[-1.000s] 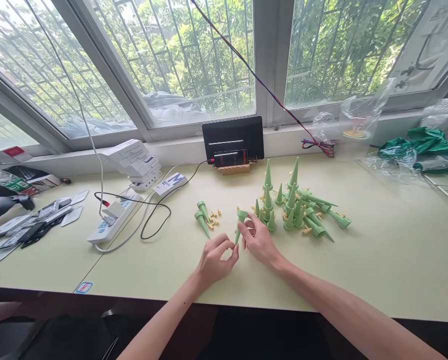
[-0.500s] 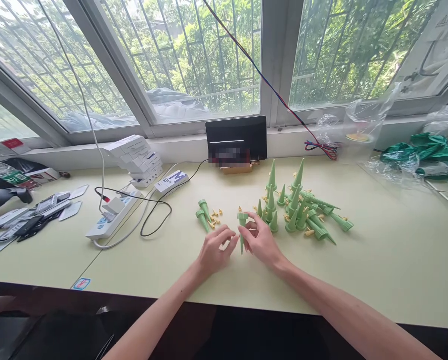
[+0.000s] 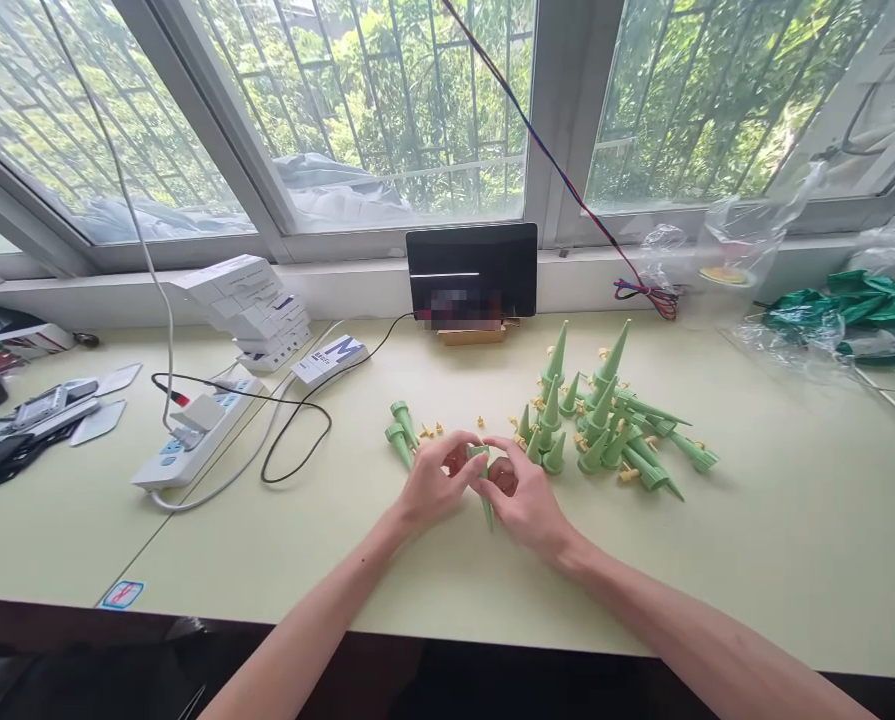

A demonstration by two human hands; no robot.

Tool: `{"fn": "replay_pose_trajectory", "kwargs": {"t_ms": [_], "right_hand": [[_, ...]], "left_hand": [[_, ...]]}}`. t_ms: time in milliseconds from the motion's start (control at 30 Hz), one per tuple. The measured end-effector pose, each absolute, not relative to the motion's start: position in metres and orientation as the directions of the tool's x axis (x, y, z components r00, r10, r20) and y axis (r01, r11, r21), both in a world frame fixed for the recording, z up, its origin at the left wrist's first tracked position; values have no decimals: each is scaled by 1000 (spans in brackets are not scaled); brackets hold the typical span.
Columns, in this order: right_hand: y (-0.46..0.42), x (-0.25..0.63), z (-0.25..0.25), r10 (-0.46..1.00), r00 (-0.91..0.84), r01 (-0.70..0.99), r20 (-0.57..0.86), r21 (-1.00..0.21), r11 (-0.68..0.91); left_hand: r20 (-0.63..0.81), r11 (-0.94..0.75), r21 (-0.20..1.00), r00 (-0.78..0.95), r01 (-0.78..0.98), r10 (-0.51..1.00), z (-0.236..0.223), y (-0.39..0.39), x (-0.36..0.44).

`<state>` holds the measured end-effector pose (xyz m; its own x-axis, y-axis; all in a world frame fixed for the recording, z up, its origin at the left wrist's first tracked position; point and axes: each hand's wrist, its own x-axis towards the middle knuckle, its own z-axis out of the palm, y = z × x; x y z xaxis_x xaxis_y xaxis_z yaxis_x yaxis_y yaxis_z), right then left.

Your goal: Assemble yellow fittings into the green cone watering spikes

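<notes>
In the head view, a green plastic watering spike (image 3: 487, 512) is held point down between my two hands, just above the table. My right hand (image 3: 526, 495) is closed round its body from the right. From the left, my left hand (image 3: 439, 482) pinches at its wide cap; the fingers partly hide that end. Behind my left hand lie two more green spikes (image 3: 400, 440) with a few small yellow valves (image 3: 439, 428) next to them. Right of my hands, several green spikes (image 3: 550, 400) stand on their caps, while others (image 3: 646, 468) lie on their sides with yellow valves among them.
A dark tablet (image 3: 473, 270) leans by the window behind the hands. To the left are a white power strip (image 3: 192, 440) with cables, a white box (image 3: 332, 360) and stacked white boxes (image 3: 256, 310). Green and clear plastic wrapping (image 3: 844, 315) lies at the far right.
My left hand has moved right and closed at the cap of the spike. The spike has dipped slightly and is now more covered by fingers. The camera view has shifted a little.
</notes>
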<state>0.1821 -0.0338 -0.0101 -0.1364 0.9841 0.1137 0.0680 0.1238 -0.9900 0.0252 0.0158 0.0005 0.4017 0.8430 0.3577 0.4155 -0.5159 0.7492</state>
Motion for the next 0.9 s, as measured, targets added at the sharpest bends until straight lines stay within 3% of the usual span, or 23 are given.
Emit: {"fn": "replay_pose_trajectory", "kwargs": {"t_ms": [333, 500, 767, 900], "right_hand": [[-37, 182, -8, 978, -174, 120, 112, -984, 134], [-36, 182, -11, 971, -216, 173, 102, -975, 141], [-32, 177, -20, 926, -273, 387, 259, -852, 352], [-32, 174, -22, 907, -309, 463, 286, -788, 406]], "left_hand": [[355, -504, 754, 384, 421, 852, 5, 15, 24], [365, -440, 815, 258, 377, 895, 12, 24, 13], [426, -392, 874, -65, 289, 902, 21, 33, -3], [438, -405, 883, -108, 237, 892, 20, 38, -9]]}}
